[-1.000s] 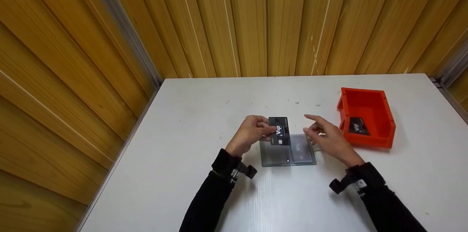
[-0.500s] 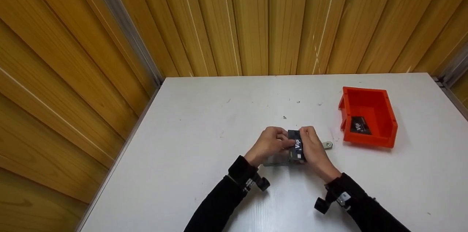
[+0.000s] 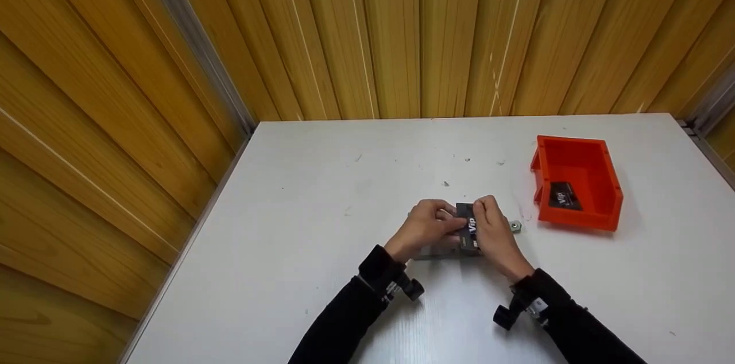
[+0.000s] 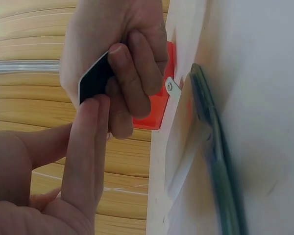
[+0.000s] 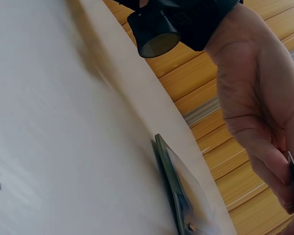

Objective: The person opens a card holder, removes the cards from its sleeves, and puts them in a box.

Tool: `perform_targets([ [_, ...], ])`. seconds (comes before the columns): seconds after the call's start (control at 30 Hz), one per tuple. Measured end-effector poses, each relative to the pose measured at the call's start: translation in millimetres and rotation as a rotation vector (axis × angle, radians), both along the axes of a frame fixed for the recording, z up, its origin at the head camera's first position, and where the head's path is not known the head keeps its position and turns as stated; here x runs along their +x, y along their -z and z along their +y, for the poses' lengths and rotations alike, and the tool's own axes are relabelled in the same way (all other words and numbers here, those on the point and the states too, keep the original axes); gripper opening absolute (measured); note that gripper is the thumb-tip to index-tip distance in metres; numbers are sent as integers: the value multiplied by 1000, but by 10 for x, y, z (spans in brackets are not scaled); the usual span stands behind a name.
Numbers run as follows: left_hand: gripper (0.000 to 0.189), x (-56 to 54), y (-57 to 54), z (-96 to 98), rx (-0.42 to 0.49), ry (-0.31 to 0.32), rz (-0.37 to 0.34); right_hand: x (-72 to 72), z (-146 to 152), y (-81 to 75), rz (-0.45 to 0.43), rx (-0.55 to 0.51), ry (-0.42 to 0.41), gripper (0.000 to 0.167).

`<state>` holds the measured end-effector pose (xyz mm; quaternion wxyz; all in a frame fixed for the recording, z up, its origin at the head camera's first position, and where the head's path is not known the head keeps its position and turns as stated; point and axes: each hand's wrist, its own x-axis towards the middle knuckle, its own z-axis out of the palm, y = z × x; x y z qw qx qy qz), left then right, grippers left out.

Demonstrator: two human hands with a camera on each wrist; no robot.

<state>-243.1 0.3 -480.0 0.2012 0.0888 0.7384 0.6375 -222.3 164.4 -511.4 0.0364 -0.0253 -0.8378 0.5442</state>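
Black Vip card [image 3: 469, 237], pinched by both hands [image 3: 422, 230], above a folder [image 4: 222, 191] on a white table [image 3: 316, 180], red bin [image 3: 577, 219] nearby

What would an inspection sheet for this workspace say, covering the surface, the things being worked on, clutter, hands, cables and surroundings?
Surface: white table, with small dark marks and scuffs.
Job's things: dark Vip card held above a see-through holder on the table; a snap tab shows beyond the right hand.
Clutter: red bin at the right, with a second Vip card inside.
Hands: left hand pinches the held card; right hand grips it too.
Cables: nothing seen.
Surroundings: wood-look panels behind and at the left, with a grey metal strip in the corner.
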Motion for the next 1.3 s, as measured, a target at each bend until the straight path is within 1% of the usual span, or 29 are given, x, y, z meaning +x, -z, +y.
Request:
perform_targets([
  [0.1,3,-21,-10,-32,77,5,-24,-28,73,-42,1,2,10,24],
  [0.17,4,-36,-18,-61,106,9,-27,-50,138,-77,2,8,17,25],
  [0.23,4,-50,-27,-96,97,6,-15,-70,212,-121,-4,-1,15,27],
  [0.3,4,-66,-26,-133,40,-3,32,-92,286,-170,-3,-16,15,29],
  [0.33,5,-74,-23,-148,-17,-8,75,-101,325,-195,1,-23,17,30],
  [0.37,6,-82,-18,-163,-89,-11,135,-113,365,-221,6,-30,20,32],
  [0.47,11,-101,14,-188,-341,-6,333,-148,513,-302,29,-39,43,34],
  [0.57,22,-104,61,-190,-578,37,493,-183,727,-382,40,-19,89,37],
  [0.63,30,-101,95,-182,-704,79,557,-211,910,-429,38,-2,135,37],
  [0.7,35,-91,119,-173,-809,114,611,-243,1119,-469,53,52,208,38],
  [0.8,38,-78,124,-169,-911,148,670,-285,1430,-501,97,126,325,36],
  [0.87,38,-71,110,-171,-938,163,688,-305,1592,-507,123,180,401,36],
  [0.9,37,-69,102,-175,-946,173,696,-316,1649,-501,131,191,421,37],
  [1.03,36,-69,93,-182,-973,199,711,-370,1720,-427,153,259,459,44],
  [1.1,34,-70,96,-186,-974,212,718,-408,1704,-367,188,323,453,44],
  [1.2,33,-81,105,-192,-964,231,730,-455,1663,-285,251,455,418,40],
  [1.3,31,-91,95,-205,-950,241,741,-497,1615,-233,300,589,354,35],
])
